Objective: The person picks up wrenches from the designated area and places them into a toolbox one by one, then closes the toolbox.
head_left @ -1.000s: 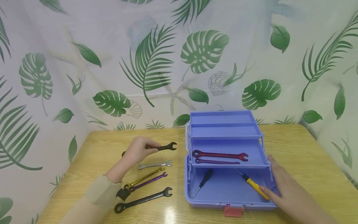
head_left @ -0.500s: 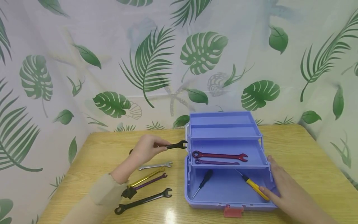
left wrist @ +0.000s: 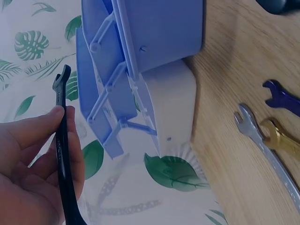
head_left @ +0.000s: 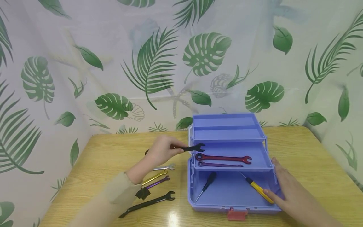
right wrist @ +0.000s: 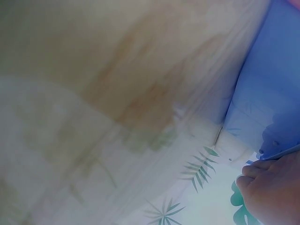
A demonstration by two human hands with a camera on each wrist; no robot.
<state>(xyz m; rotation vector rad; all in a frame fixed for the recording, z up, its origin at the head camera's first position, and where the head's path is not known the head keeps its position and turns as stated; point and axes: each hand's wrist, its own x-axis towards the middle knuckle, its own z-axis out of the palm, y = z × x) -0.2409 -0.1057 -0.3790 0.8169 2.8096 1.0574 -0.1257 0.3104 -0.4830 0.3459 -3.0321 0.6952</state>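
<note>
My left hand pinches a black combination wrench between thumb and fingers. Its open-ended head points right, overlapping the left edge of the middle tray in the head view. The blue toolbox stands unfolded, with a red wrench and a small purple wrench lying in that tray. Down in the bottom compartment are a black-handled screwdriver and a yellow-handled screwdriver. On the box's right side, my right hand holds the wall, thumb over the rim near the yellow handle and fingers along the outside.
Left of the toolbox, a silver wrench, a gold wrench, a purple wrench and a larger black wrench lie on the wooden table. A leaf-patterned cloth hangs behind. The box's red latch hangs at the front.
My left hand has carried the black wrench to the right, from above the table to the toolbox's left edge. The right hand keeps its place on the box.
</note>
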